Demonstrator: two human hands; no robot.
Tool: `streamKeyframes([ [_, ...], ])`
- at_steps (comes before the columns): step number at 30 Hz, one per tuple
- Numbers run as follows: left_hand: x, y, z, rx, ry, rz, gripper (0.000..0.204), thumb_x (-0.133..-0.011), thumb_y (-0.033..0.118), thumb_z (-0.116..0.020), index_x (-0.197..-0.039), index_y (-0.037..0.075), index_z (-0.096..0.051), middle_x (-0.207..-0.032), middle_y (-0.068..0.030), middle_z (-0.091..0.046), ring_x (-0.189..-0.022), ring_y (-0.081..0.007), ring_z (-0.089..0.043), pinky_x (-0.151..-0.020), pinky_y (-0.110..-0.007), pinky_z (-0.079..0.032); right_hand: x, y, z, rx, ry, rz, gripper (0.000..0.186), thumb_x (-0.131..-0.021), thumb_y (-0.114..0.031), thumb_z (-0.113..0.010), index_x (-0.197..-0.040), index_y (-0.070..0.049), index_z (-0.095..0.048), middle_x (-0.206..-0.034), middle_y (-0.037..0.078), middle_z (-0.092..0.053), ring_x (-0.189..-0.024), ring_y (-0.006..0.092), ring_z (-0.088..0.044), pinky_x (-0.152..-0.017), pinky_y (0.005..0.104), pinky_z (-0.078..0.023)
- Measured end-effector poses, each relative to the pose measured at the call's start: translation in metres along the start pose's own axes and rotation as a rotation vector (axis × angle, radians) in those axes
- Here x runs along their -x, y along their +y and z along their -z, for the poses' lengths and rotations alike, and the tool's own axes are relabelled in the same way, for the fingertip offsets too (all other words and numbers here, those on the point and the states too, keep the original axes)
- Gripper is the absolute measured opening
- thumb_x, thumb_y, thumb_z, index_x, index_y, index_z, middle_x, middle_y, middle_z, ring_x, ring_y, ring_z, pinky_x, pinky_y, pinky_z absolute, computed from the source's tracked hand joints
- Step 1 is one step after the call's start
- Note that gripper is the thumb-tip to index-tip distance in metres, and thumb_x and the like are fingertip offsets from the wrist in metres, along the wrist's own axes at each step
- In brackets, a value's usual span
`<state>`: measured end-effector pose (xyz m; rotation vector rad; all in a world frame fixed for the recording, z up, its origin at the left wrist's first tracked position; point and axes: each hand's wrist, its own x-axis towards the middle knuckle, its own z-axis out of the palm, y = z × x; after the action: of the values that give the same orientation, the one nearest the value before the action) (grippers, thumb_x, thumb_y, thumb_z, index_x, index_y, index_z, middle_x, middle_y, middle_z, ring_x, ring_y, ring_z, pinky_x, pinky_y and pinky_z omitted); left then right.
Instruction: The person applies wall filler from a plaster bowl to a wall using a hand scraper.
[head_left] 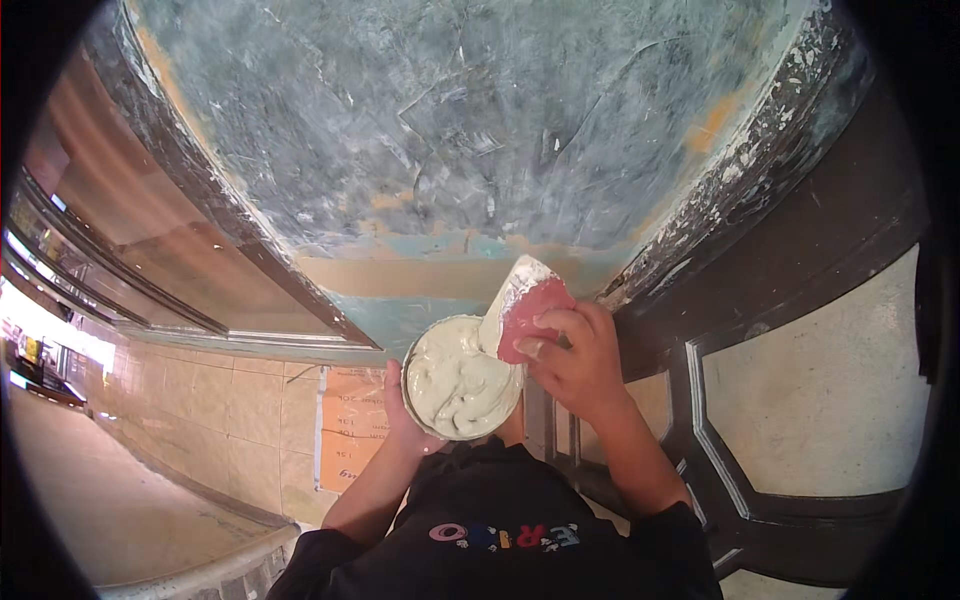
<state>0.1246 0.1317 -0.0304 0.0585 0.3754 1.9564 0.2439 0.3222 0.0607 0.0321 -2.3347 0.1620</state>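
1. Set clock by the round tub (490, 433), just below mid-view, before the black shirt (490, 520); filled near its rim with pale, ridged putty (460, 385).
2. Gripped by the left hand (408, 425) from 7 to 9 o'clock, with thumb against the tub's side and fingers mostly hidden underneath.
3. Pinches a pink spreader (545, 300) between thumb and fingers of the right hand (582, 362), at 3 o'clock.
4. Overlaps the tub's rim at 1 o'clock with the spreader's pale, smeared edge; cannot tell if touching putty.
5. Faces a patchy blue-grey panel (500, 130) at 12 o'clock; cannot tell depth of room between.
6. Bounded between 3 and 4 o'clock by a dark-framed door (740, 440), beyond the right forearm.
7. Opens widest toward 9 o'clock, past an orange sheet (350, 450) and tan wall tiles (250, 390).
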Motion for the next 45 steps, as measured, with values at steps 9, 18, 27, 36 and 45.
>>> streamKeyframes([
  [9,0.015,-0.002,0.011,-0.002,0.067,-0.029,0.086,-0.089,0.070,-0.032,-0.147,0.006,-0.029,-0.148,-0.0189,-0.036,-0.132,-0.0389,-0.041,-0.108,-0.053,-0.035,0.074,0.011,-0.061,-0.601,-0.147,-0.752,0.012,-0.087,-0.006,-0.063,-0.099,-0.007,-0.064,-0.090,0.006,-0.061,-0.079,0.0187,-0.062,-0.068,0.0317,-0.050],
  [18,0.028,-0.016,0.032,0.046,0.102,0.072,0.083,-0.090,0.069,-0.034,-0.147,0.008,-0.032,-0.147,-0.0183,-0.038,-0.131,-0.0397,-0.042,-0.107,-0.055,-0.036,0.154,0.026,-0.157,-1.440,0.144,-1.561,0.020,-0.099,-0.027,-0.052,-0.105,-0.009,-0.052,-0.089,0.005,-0.063,-0.071,0.0126,-0.062,-0.064,0.0282,-0.054],
  [27,0.050,0.010,0.029,-0.049,0.203,-0.023,0.081,-0.090,0.069,-0.031,-0.147,0.011,-0.034,-0.148,-0.0133,-0.038,-0.133,-0.0367,-0.039,-0.109,-0.054,-0.034,0.116,0.076,-0.168,-1.281,0.463,-1.519,0.026,-0.100,-0.034,-0.049,-0.108,-0.009,-0.049,-0.086,0.006,-0.061,-0.064,0.0164,-0.065,-0.058,0.0277,-0.056],
  [36,0.056,0.021,0.020,-0.189,0.229,-0.077,0.080,-0.091,0.068,-0.028,-0.147,0.010,-0.033,-0.148,-0.0132,-0.037,-0.133,-0.0359,-0.039,-0.108,-0.053,-0.034,0.170,0.053,-0.209,-1.280,0.375,-1.668,0.028,-0.101,-0.034,-0.047,-0.109,-0.007,-0.048,-0.079,0.008,-0.062,-0.060,0.0165,-0.064,-0.053,0.0279,-0.055],
  [45,0.047,0.030,0.019,-0.152,0.176,-0.001,0.079,-0.092,0.067,-0.028,-0.147,0.010,-0.033,-0.149,-0.0129,-0.037,-0.133,-0.0358,-0.039,-0.109,-0.053,-0.034,0.144,0.089,-0.197,-1.098,0.448,-1.555,0.030,-0.101,-0.034,-0.047,-0.111,-0.006,-0.047,-0.084,0.009,-0.062,-0.061,0.0191,-0.066,-0.053,0.0285,-0.055],
])
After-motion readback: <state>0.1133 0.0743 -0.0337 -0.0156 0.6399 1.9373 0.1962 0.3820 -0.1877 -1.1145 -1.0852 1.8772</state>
